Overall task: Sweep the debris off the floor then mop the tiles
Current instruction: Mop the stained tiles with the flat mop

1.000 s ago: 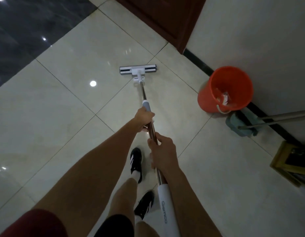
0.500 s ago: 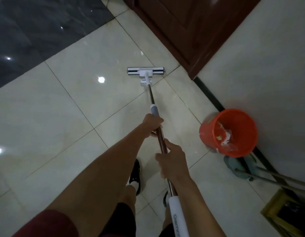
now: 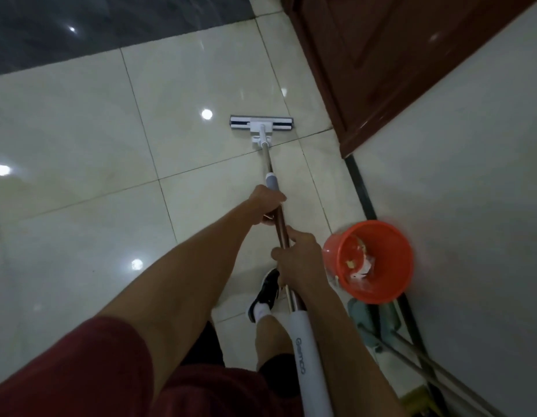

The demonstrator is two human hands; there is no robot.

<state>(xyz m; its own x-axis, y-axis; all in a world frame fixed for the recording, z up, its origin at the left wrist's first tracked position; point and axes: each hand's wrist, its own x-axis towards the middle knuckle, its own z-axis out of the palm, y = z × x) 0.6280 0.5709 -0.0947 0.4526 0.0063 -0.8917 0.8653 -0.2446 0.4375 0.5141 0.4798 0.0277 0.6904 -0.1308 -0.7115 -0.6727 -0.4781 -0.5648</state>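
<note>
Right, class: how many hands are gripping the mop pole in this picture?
2. The left hand grips the mop pole farther down, near the grey collar; the right hand grips it higher up, nearer the body.

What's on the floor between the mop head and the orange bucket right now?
Only bare, glossy tile between the mop head and the orange bucket, crossed by grout lines, per the head view.

Both arms reach forward — left hand (image 3: pixel 267 204) ahead of right hand (image 3: pixel 299 255), fingers curled.
</note>
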